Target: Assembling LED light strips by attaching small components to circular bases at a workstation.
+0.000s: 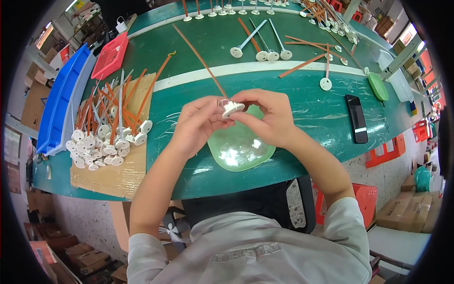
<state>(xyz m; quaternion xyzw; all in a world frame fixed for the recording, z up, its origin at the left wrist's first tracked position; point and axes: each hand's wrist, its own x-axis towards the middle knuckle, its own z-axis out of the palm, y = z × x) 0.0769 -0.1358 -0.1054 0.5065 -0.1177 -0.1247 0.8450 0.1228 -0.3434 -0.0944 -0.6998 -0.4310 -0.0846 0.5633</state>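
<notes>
Above the table's near half, I hold a white round plastic head (233, 110) with a long thin copper-coloured rod (201, 60) that slants up and to the left. My right hand (273, 118) pinches the head's edge between thumb and fingers. Closed on the head's other side is my left hand (196, 124), close to the rod's base. A thin pale loop (222, 103) shows by its fingertips; what it is I cannot make out. Beneath both hands sits a light green translucent bowl (241, 154) with small white pieces in it.
Left, many similar white-headed rods (101, 144) lie heaped on cardboard (130, 177), beside a red basket (111, 57) and blue tray (61, 104). More white-headed rods (272, 55) lie across the green table. To the right are a phone (356, 118) and a green dish (378, 86).
</notes>
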